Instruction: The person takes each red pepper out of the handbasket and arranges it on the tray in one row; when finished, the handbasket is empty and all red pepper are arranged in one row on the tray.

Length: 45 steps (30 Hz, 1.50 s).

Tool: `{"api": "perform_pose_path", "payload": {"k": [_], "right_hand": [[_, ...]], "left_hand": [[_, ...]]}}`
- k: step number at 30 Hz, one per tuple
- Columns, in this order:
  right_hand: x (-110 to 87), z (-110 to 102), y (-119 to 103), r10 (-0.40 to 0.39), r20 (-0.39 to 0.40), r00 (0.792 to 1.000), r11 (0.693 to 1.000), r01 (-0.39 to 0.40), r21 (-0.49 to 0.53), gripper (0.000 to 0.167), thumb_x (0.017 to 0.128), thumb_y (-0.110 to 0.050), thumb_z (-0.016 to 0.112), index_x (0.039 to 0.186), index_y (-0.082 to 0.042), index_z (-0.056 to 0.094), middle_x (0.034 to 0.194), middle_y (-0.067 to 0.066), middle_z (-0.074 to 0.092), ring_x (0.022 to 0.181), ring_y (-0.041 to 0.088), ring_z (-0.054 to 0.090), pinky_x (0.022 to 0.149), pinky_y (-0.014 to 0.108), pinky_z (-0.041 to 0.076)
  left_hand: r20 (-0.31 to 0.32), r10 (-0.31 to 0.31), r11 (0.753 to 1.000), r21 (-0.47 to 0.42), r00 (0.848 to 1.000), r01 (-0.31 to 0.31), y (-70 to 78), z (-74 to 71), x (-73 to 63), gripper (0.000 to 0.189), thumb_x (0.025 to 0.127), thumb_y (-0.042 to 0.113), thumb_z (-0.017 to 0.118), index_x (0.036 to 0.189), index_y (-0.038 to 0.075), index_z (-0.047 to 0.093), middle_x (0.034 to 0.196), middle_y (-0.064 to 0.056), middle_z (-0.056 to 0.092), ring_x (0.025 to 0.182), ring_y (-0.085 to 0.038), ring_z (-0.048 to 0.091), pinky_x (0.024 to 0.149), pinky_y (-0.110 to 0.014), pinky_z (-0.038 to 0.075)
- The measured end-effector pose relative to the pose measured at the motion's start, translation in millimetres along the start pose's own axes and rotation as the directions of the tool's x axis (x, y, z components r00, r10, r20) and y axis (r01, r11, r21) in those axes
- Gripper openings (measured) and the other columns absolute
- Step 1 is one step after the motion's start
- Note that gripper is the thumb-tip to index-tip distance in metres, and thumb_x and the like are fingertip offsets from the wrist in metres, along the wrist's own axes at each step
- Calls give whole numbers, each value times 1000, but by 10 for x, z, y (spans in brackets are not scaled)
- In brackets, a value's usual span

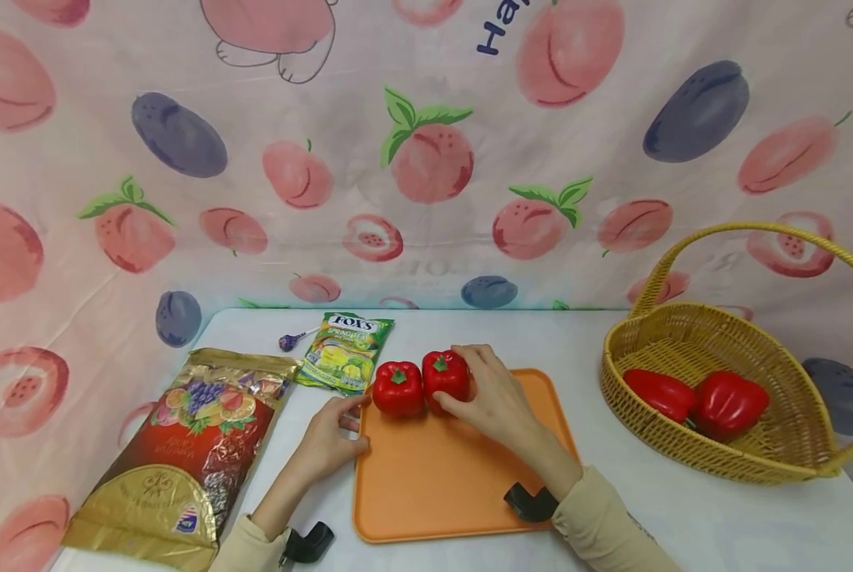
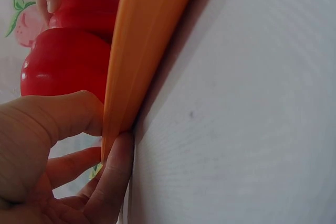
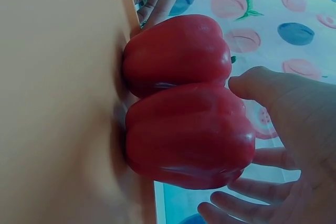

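Note:
Two red bell peppers stand side by side, stems up, at the far left of an orange tray [image 1: 434,492]. Around the right-hand bell pepper [image 1: 445,376] curl the thumb and fingers of my right hand [image 1: 494,401]; in the right wrist view some of its fingertips stand apart from the pepper. The left-hand bell pepper [image 1: 398,389] touches its neighbour. My left hand [image 1: 333,441] pinches the tray's left rim, thumb on the inner side and fingers against the outside, as the left wrist view shows.
At the right stands a yellow wicker basket [image 1: 691,457] with a tall handle, holding red peppers [image 1: 730,405]. To the left lie a large gold and red candy bag [image 1: 191,445], a green Fox's candy packet [image 1: 344,353] and a lollipop [image 1: 288,342]. A fruit-print cloth hangs behind the white table.

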State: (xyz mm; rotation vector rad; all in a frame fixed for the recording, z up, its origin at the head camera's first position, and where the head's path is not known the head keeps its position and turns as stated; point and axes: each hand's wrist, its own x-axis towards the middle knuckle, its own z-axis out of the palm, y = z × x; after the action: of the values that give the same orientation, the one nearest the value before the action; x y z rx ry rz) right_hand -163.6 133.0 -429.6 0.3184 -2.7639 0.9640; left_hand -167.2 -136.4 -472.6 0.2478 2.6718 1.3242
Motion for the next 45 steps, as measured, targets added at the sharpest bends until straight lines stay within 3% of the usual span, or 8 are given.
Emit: {"api": "perform_pose_path", "payload": {"k": [12,17,20,25,30,36,45], "right_hand": [[13,24,21,9,11,1000,1000,-9,-24,59,79,-27,82,130,-9,60,120,8,56,105,23,58,83,38,55],[18,35,22,-9,13,1000,1000,10,-24,59,76,-24,85,126,-6,62,118,10,55,101,24,59,80,38,56],[14,31,18,-5,16,1000,1000,5,-15,57,74,-24,86,123,-6,63,121,11,53,104,26,59,82,39,56],[6,17,9,14,41,999,1000,-14,9,56,73,-22,86,121,-8,60,130,12,52,112,30,58,88,45,54],[9,15,12,-32,48,998,999,30,33,55,73,-16,86,119,-8,57,128,10,55,116,28,56,89,45,54],[29,28,27,-71,34,997,997,69,32,53,71,-11,87,115,-9,57,139,13,48,124,31,52,91,46,53],[23,29,10,-83,65,994,997,83,-3,64,71,-23,87,124,-10,54,140,12,48,124,30,52,90,48,53]], "left_hand": [[-2,8,1000,-3,1000,-8,-14,-8,15,62,70,-2,79,130,-1,60,104,-7,59,84,-16,59,73,-26,53],[-3,24,1000,-2,1000,-24,-22,-18,25,50,69,-2,80,117,1,65,99,-7,58,83,-17,59,75,-30,52],[-5,27,1000,2,1000,-27,-18,-24,28,43,69,0,80,109,2,65,97,-6,58,83,-18,58,75,-32,51],[-3,35,999,14,999,-35,-21,-14,39,42,69,1,80,108,2,65,96,-5,58,84,-18,58,76,-33,51],[-3,34,999,14,999,-34,-35,-9,40,41,69,1,80,107,1,64,95,-5,57,83,-18,58,76,-33,51],[0,30,1000,7,1000,-30,-40,-14,47,41,69,1,80,107,2,64,95,-5,57,83,-19,57,75,-33,50],[-1,22,1000,5,1000,-22,-61,-14,36,40,69,0,80,106,2,64,93,-4,56,82,-18,56,75,-33,49]]}}
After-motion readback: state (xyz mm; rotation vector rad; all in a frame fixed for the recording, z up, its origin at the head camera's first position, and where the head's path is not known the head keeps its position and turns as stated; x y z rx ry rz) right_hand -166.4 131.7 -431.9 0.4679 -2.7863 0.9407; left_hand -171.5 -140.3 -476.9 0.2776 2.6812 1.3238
